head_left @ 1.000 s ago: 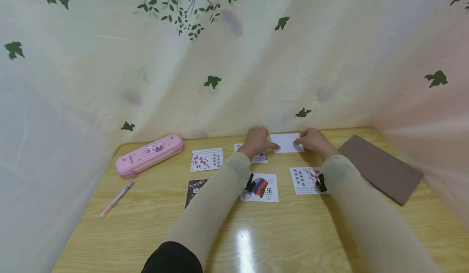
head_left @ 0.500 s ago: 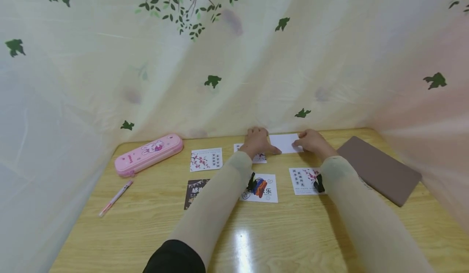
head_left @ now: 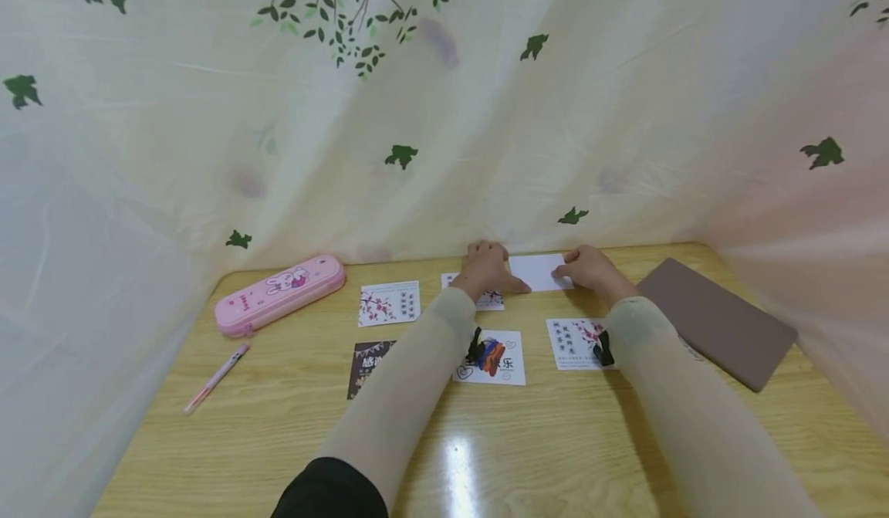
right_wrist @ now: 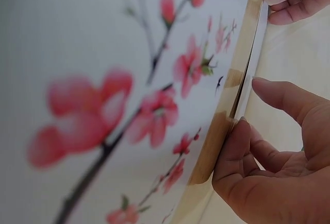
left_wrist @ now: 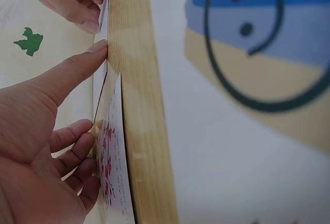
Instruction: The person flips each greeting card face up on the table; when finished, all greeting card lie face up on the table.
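A blank white card (head_left: 538, 272) lies at the table's back edge, between the two hands. My left hand (head_left: 487, 268) spreads over a blossom card (head_left: 493, 300), partly hiding it. In the left wrist view its extended thumb (left_wrist: 85, 63) touches the white card, and the other fingers bend loosely by the blossom card (left_wrist: 113, 167). At the white card's right end is my right hand (head_left: 592, 269). Its thumb (right_wrist: 281, 94) rests over the card in the right wrist view, while a fingertip meets the end edge, a gap showing between them.
Another blossom card (head_left: 389, 303) and a dark card (head_left: 368, 363) lie left. Nearer are a paint-stroke card (head_left: 510, 357) and a third blossom card (head_left: 572, 344). A pink pencil case (head_left: 281, 294), a pen (head_left: 217, 379) and a grey-brown flat folder-like slab (head_left: 715, 321) flank them. A patterned curtain (head_left: 458, 155) hangs behind.
Both hands stay almost in place at the white card. The whole scene shifts slightly left in the head view.
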Motion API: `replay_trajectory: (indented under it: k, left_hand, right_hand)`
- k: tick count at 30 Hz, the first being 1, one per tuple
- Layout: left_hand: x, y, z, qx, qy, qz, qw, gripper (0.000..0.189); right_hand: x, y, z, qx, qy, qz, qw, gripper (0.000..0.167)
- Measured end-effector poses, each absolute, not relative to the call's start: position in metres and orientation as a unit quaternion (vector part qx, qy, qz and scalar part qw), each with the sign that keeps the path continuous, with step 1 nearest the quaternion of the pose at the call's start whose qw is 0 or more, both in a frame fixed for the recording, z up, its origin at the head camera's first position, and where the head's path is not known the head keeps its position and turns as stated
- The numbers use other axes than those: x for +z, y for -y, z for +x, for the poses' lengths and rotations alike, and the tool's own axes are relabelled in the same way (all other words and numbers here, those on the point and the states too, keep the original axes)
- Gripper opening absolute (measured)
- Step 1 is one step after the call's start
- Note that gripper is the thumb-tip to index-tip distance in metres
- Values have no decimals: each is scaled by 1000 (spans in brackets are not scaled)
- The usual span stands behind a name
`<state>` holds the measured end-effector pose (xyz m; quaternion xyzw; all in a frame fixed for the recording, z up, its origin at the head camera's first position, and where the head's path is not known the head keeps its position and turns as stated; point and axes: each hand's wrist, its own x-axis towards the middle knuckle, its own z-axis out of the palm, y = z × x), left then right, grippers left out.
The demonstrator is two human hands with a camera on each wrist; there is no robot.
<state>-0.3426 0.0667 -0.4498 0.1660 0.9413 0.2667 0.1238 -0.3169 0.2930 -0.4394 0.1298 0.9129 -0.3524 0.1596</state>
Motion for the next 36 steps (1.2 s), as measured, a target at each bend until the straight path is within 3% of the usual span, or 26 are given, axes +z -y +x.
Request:
replay_trajectory:
  k: [19, 36]
  left_hand:
    - [-448, -65, -345, 267, -941, 161, 133, 86]
    - [-447, -77, -341, 285, -942, 145, 97, 69]
  right_hand:
    - [-441, -292, -320, -360, -910, 133, 157, 49]
    - [-439, -293, -317, -362, -908, 140, 156, 45]
